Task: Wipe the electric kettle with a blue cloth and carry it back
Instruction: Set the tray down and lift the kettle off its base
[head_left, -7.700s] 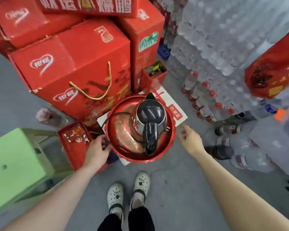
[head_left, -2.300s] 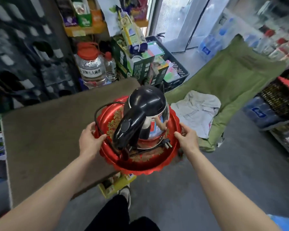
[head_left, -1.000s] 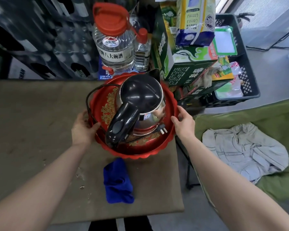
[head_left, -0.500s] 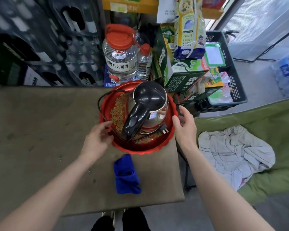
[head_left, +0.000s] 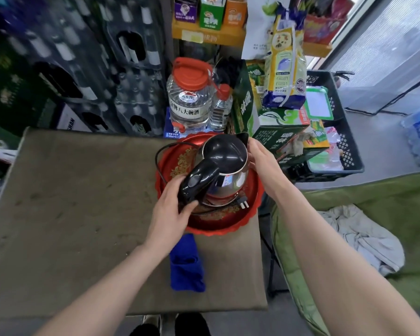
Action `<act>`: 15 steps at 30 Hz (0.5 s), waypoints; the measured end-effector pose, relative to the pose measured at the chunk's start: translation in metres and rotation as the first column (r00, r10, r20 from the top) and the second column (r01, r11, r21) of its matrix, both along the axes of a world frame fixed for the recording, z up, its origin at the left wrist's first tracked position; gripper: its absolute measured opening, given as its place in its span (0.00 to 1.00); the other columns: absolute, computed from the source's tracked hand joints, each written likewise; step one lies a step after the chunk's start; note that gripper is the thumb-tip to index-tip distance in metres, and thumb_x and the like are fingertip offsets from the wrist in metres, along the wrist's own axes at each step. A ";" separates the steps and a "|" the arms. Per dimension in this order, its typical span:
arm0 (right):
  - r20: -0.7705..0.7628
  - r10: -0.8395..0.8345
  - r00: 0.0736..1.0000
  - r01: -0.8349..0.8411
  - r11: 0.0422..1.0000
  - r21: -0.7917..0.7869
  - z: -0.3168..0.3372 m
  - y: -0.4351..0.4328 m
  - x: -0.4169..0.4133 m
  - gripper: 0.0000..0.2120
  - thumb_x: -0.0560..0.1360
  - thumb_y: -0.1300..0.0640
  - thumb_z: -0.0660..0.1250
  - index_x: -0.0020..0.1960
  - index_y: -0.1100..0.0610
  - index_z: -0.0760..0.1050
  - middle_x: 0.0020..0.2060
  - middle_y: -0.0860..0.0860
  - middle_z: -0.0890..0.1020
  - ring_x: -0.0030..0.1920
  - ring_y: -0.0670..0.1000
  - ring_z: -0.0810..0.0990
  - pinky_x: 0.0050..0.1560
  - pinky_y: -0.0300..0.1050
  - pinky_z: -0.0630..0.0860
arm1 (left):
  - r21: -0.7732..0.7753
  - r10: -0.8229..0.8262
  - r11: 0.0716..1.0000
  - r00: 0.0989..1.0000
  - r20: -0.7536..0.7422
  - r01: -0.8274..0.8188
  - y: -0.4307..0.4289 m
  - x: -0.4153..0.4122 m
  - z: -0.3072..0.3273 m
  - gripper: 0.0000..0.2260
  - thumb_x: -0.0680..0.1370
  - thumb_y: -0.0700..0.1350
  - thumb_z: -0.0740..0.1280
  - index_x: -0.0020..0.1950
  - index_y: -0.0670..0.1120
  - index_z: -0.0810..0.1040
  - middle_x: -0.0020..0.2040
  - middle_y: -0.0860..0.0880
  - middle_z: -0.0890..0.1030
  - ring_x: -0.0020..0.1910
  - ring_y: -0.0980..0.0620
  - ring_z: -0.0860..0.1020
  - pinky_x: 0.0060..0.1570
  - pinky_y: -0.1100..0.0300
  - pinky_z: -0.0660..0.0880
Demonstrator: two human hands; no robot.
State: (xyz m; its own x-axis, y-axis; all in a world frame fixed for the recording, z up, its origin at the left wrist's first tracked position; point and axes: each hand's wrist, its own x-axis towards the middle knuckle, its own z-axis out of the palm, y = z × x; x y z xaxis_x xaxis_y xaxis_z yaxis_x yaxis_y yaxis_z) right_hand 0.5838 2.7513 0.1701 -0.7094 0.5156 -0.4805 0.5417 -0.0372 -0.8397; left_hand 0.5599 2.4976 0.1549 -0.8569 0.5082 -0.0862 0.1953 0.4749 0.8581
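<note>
The electric kettle [head_left: 224, 163], steel-bodied with a black lid and black handle, stands in a round red tray [head_left: 218, 221] at the right end of a brown table [head_left: 83, 214]. My left hand [head_left: 172, 209] grips the kettle's black handle from below. My right hand [head_left: 260, 156] is pressed against the kettle's far right side near the spout. The kettle's black cord and plug lie in the tray. A folded blue cloth [head_left: 187, 263] lies on the table just in front of the tray, untouched.
Behind the tray stand a large clear jug with a red lid [head_left: 189, 98], a small bottle [head_left: 221, 107] and green cartons [head_left: 272, 122]. A black crate [head_left: 335, 141] sits to the right. A green cot with a grey garment [head_left: 364, 238] lies right of the table.
Both hands have left the tray's rim. My left hand has closed on the kettle's handle and my right hand has moved up onto the kettle's side. The tray rests on the table.
</note>
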 end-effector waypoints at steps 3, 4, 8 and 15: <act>-0.017 -0.048 0.999 0.049 0.999 0.023 0.010 -0.003 0.005 0.27 0.79 0.38 0.57 0.75 0.46 0.73 0.68 0.44 0.81 0.69 0.46 0.78 0.75 0.54 0.71 | 0.029 0.053 0.998 0.999 0.005 -0.053 -0.005 -0.016 0.011 0.22 0.78 0.43 0.70 0.71 0.50 0.69 0.63 0.53 0.78 0.61 0.56 0.75 0.61 0.62 0.71; -0.034 -0.065 0.997 0.066 0.998 0.024 0.018 -0.007 0.007 0.24 0.82 0.42 0.57 0.75 0.47 0.73 0.66 0.45 0.82 0.67 0.47 0.79 0.74 0.53 0.72 | 0.046 0.060 0.997 0.998 0.010 -0.060 -0.007 -0.022 0.016 0.22 0.78 0.42 0.70 0.70 0.50 0.69 0.61 0.52 0.79 0.60 0.54 0.76 0.61 0.60 0.72; -0.124 -0.132 0.983 0.138 0.990 0.033 0.041 -0.019 0.012 0.20 0.87 0.51 0.56 0.77 0.49 0.69 0.68 0.46 0.79 0.68 0.47 0.78 0.73 0.49 0.73 | 0.134 0.017 0.991 0.999 0.031 -0.021 -0.012 -0.039 0.036 0.22 0.77 0.39 0.70 0.69 0.51 0.70 0.60 0.52 0.80 0.59 0.55 0.78 0.63 0.57 0.74; -0.196 -0.217 0.956 0.236 0.968 0.081 0.067 -0.075 0.007 0.23 0.82 0.49 0.62 0.77 0.48 0.71 0.69 0.45 0.80 0.70 0.47 0.77 0.75 0.55 0.72 | 0.254 -0.095 0.963 0.995 0.015 0.088 -0.064 -0.066 0.064 0.20 0.77 0.38 0.70 0.66 0.54 0.71 0.59 0.55 0.79 0.59 0.56 0.78 0.61 0.63 0.73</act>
State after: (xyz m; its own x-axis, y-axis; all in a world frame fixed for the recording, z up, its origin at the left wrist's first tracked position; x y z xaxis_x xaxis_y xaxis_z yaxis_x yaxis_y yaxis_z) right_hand 0.5908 2.6763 0.2375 -0.6396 0.7123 -0.2890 0.3647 -0.0497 -0.9298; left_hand 0.4936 2.4336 0.2186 -0.8049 0.5925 0.0326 0.2029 0.2232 0.9534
